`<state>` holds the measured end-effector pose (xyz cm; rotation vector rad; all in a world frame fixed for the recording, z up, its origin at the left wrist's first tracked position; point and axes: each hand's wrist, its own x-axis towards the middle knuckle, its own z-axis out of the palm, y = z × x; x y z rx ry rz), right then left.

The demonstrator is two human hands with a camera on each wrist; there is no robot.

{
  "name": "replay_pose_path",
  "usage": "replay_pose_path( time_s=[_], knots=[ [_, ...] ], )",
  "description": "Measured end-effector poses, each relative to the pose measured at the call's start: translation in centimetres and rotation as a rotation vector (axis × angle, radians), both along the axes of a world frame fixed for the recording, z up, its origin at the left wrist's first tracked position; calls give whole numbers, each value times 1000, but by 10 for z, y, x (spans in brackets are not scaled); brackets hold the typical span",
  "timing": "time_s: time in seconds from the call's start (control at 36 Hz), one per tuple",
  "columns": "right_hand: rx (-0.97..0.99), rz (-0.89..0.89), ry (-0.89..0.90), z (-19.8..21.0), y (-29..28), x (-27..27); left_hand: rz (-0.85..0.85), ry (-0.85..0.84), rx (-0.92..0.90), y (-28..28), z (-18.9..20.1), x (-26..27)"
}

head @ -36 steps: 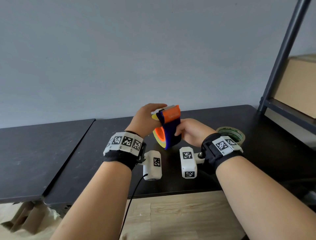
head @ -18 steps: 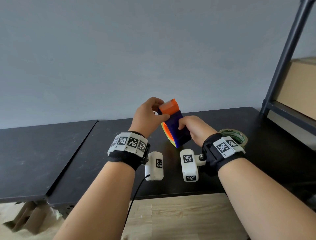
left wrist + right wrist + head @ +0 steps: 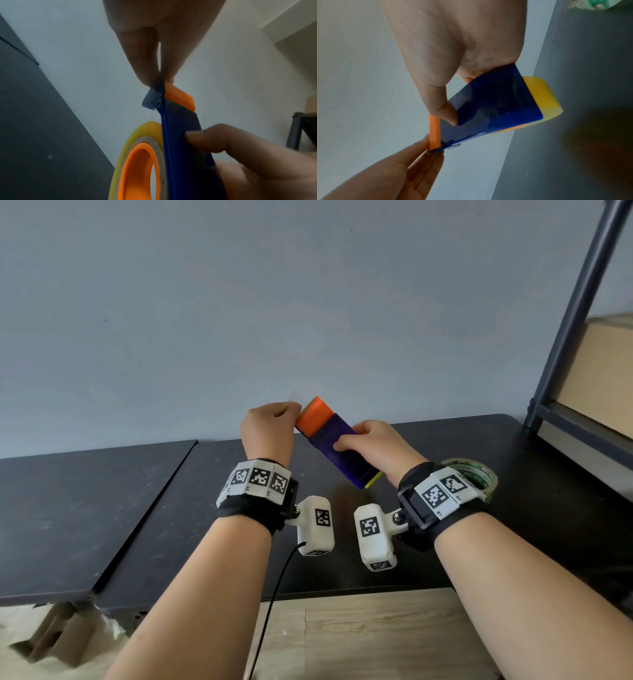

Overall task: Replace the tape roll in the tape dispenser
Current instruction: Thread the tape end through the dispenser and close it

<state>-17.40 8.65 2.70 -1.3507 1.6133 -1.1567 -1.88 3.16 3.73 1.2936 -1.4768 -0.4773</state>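
A blue tape dispenser [image 3: 346,465] with an orange cutter end [image 3: 313,416] is held tilted above the black table, cutter end up and to the left. A yellow tape roll [image 3: 137,135] sits on its orange hub [image 3: 137,169]. My right hand [image 3: 346,440] grips the blue body [image 3: 488,108], thumb on its flat side. My left hand [image 3: 294,414] pinches a clear tape end [image 3: 295,397] at the cutter tip, seen close in the left wrist view [image 3: 154,77]. In the right wrist view the left hand's fingers [image 3: 426,155] lie along the orange cutter [image 3: 434,132].
A near-empty tape roll with a green core [image 3: 479,474] lies on the black table [image 3: 513,525] behind my right wrist. A second dark tabletop [image 3: 85,508] adjoins on the left. A metal shelf post [image 3: 575,313] and a cardboard box [image 3: 603,378] stand at the right.
The dispenser has risen and tipped so its orange end points up-left. My left hand has slid from its side up to the cutter tip and now pinches the tape end.
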Motion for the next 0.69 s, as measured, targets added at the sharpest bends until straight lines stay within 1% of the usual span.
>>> replay_pose_path(
  time_s=[0.08, 0.14, 0.22, 0.31, 0.44, 0.56, 0.69],
  knots=[
    [-17, -10, 57, 0, -1, 3, 31, 104, 42, -2, 1, 4],
    [-20, -16, 79, 0, -1, 3, 30, 118, 40, -5, 1, 7],
    [-15, -5, 99, -1, -1, 5, 35, 86, 14, -5, 1, 9],
    [-8, -4, 119, -2, -2, 5, 67, 25, -49, -4, 2, 11],
    [-8, -1, 107, -5, -4, 6, 17, 42, -47, -1, 1, 9],
    [-13, -3, 83, -8, -4, 6, -34, -64, -85, 3, -6, 4],
    [-15, -12, 75, -9, -5, 7, -51, -185, -128, 2, -18, 4]
  ],
)
